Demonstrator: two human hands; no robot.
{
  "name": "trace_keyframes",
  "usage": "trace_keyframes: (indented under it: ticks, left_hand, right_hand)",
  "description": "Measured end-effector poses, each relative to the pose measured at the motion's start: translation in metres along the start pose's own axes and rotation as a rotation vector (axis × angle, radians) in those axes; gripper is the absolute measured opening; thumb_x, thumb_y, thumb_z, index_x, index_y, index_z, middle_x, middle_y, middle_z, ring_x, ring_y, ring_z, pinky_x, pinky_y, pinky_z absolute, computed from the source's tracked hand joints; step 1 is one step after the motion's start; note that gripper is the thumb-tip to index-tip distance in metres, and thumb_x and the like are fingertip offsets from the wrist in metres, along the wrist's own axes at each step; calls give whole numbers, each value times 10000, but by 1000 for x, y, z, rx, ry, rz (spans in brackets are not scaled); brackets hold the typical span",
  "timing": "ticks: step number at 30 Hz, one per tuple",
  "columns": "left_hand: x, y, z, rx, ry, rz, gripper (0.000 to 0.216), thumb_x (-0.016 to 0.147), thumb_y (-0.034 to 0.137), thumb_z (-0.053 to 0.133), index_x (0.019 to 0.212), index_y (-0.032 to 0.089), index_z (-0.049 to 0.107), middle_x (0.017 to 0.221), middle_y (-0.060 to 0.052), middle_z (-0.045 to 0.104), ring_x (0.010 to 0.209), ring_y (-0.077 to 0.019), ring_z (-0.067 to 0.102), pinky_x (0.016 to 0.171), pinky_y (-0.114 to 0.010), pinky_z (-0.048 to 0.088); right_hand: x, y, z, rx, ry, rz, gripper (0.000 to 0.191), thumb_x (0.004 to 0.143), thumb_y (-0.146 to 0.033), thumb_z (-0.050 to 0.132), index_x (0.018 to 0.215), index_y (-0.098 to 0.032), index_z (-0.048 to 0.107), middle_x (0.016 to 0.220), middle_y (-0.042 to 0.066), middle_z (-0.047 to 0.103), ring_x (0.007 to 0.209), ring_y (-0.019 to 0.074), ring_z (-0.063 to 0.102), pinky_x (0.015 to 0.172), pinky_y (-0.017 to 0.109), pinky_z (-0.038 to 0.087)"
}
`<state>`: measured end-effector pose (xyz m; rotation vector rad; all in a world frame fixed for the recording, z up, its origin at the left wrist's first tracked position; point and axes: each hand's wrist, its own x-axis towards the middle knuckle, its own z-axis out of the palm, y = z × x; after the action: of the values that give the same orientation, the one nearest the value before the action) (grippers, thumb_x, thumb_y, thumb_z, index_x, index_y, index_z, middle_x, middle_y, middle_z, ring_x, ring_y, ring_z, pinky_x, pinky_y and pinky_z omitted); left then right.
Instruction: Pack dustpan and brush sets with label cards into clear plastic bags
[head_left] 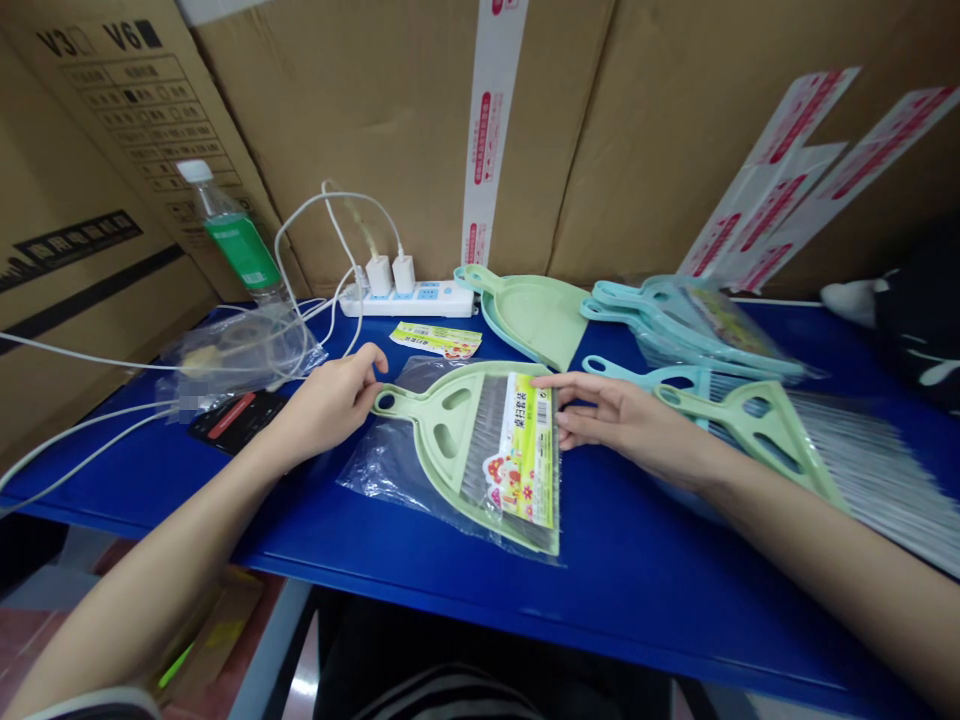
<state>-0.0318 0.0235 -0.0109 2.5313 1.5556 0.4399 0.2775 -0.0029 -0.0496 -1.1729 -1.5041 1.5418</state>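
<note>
A light green dustpan with a small brush and a printed paper label lies on a clear plastic bag in the middle of the blue table. My left hand pinches the end of the dustpan's handle together with the bag's edge. My right hand rests at the dustpan's right edge, fingers stretched out and touching the label's upper corner.
More green and blue dustpans and brushes lie at the right. A spare label, a power strip with chargers, white cables, a water bottle and a black phone sit at the left. Cardboard boxes wall the back.
</note>
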Motion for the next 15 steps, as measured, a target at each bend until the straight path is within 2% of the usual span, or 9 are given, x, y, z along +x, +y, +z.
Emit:
trace_keyframes:
  ticks: [8, 15]
  left_hand:
    - [0, 1, -3, 20, -2, -11, 130, 813, 104, 445, 895, 205, 443, 645, 37, 567, 537, -129, 543, 547, -239, 388]
    - [0, 0, -1, 85, -5, 5, 133, 825, 118, 417, 923, 207, 438, 669, 26, 570, 557, -143, 555, 568, -257, 402]
  right_hand:
    - [-1, -3, 1, 5, 24, 27, 531, 681, -323, 757, 1176, -206, 603, 818, -19, 521, 645, 102, 585, 741, 346, 582]
    - [-2, -4, 2, -105, -2, -5, 543, 722, -402, 703, 1214, -186, 628, 778, -3, 538, 624, 113, 567, 678, 346, 570]
